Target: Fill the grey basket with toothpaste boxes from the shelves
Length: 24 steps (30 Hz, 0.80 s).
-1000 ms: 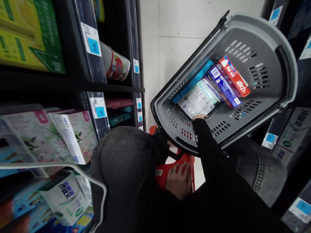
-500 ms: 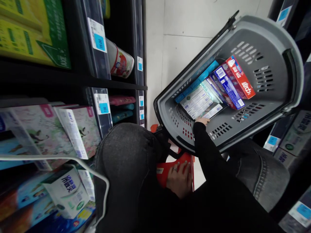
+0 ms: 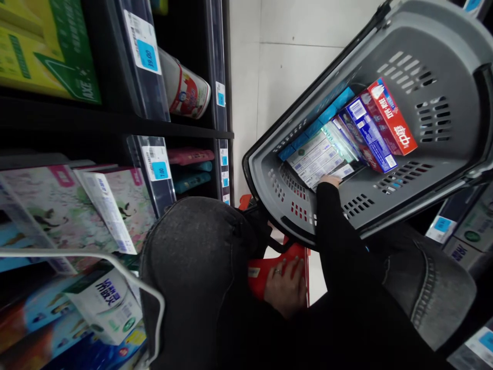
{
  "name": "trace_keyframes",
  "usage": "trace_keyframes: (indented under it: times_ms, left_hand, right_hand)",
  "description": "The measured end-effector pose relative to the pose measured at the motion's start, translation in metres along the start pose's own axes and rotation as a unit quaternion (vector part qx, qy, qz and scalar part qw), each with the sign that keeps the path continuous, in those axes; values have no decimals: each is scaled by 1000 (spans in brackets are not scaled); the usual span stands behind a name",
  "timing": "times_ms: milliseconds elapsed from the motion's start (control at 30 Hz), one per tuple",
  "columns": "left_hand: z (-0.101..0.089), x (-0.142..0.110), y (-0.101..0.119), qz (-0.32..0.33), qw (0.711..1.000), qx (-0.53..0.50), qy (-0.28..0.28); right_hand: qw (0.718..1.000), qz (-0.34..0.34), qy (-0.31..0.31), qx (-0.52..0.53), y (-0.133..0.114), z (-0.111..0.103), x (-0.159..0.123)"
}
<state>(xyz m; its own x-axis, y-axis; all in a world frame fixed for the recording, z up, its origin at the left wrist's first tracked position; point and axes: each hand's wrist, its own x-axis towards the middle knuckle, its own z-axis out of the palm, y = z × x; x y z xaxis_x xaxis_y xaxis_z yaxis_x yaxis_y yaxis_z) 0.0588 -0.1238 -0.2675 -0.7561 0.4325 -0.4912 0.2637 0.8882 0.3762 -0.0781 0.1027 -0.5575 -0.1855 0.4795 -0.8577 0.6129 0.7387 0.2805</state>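
Note:
My right hand [image 3: 332,181] reaches into a grey plastic shopping basket [image 3: 389,218]. Its fingers are closed at the near end of a stack of slim white toothpaste boxes [image 3: 314,159]; the fingertips are partly hidden. Beside that stack lie a blue toothpaste box [image 3: 372,134] and a red one [image 3: 393,121]. Light-blue packaging [image 3: 319,123] runs along the basket's far side wall. Lower down, between my knees, my left hand [image 3: 285,288] has its fingers bent over a red item [image 3: 258,277] with a small label. My thumb and the item's underside are out of sight.
Shelves with price tags [image 3: 156,163] rise at the left, holding floral boxes [image 3: 92,210], a white carton [image 3: 106,303] and a tub [image 3: 188,92]. More shelving [image 3: 441,226] stands at the right. A white cable [image 3: 127,267] crosses near my knee [image 3: 188,252]. Pale floor tiles [image 3: 287,67] lie ahead.
The basket and its boxes appear slightly farther right and larger, and my right hand has shifted right and up with them. My left hand stays on the red item.

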Motion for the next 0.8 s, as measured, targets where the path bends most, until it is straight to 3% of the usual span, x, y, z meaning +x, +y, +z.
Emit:
trace_keyframes:
  times_ms: [133,233,500,667,800]
  left_hand:
    - [0,-1,-1,2,1000,9,4]
    - [1,-1,-2,3,1000,2,4]
    - [14,-6,-2,-11,1000,-12,20]
    - [11,-5,-3,-6,1000,-9,10]
    - [4,-1,-2,4,1000,-1,-4]
  right_hand:
    - [986,86,100,100,7,-10,-5]
    - [963,136,134,193,9,-19,-9]
    - [957,146,112,224,15,-22,3]
    - [958,135,101,232,14,-20,12]
    - [982,93,68,152,1,-5,-5]
